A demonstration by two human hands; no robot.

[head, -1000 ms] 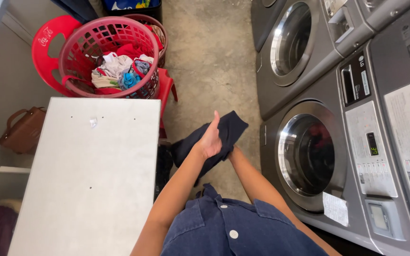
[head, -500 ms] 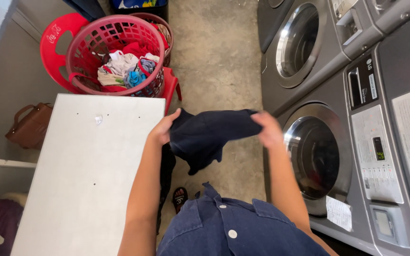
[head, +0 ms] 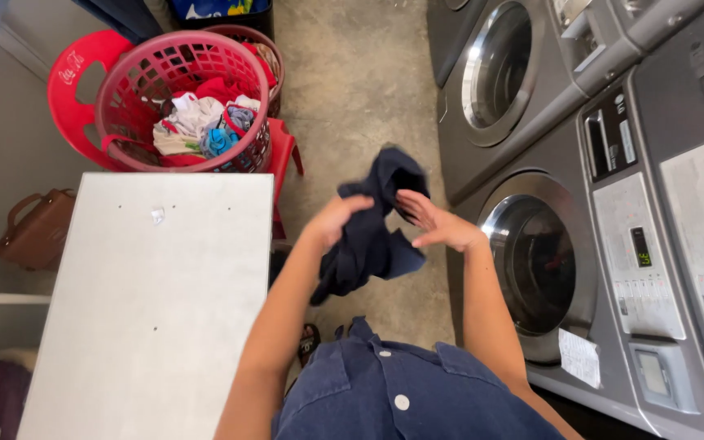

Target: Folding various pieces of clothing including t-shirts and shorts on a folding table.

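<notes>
Dark navy garment (head: 372, 236) hangs bunched in mid-air between the two hands, above the concrete floor (head: 352, 90) and just right of the white counter (head: 148, 301). The left hand (head: 337, 220) is closed on the cloth at its left edge, fingers curled into the fabric. The right hand (head: 433, 222) grips the cloth's right side near the top, fingers pinched on a fold, so a peak of the garment rises above both hands while the rest droops below them. To the right, close by, stands a grey front-loading washing machine (head: 531, 261) with a round glass door, and a second machine (head: 499, 73) sits farther off. At the far left, beyond the counter's far end, a red mesh laundry basket (head: 181, 90) holding mixed clothes rests on a red plastic chair (head: 75, 81). A brown handbag (head: 34, 228) lies left of the counter.
</notes>
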